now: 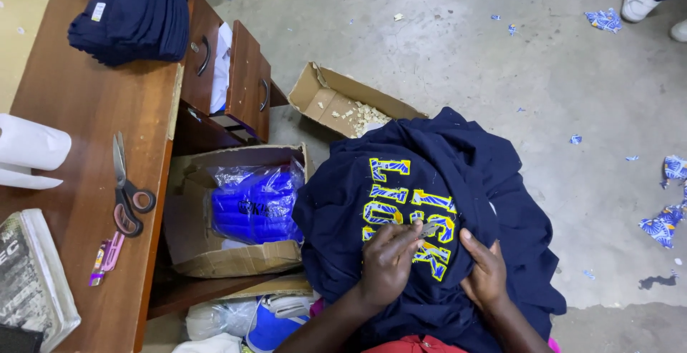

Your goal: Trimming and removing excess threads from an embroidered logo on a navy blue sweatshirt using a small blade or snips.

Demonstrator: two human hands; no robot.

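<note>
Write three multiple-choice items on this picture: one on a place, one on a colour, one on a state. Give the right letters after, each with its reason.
1. Where do the scissors lie?
A. On the wooden desk
B. On the concrete floor
C. In the open drawer

2. What colour is the garment under the hands?
A. Red
B. Navy blue with yellow lettering
C. White

3. How do the desk drawers stand?
A. Shut
B. Pulled open
C. Taken out and set on the floor

Key:
1 A: the scissors rest on the desk top beside a pink tool.
2 B: the cloth is navy, and its letters are yellow and blue.
3 B: both drawers stand out from the desk front, with paper showing inside.

The left hand pinches a small tool at the lettering; the right hand lies flat on the cloth.
</note>
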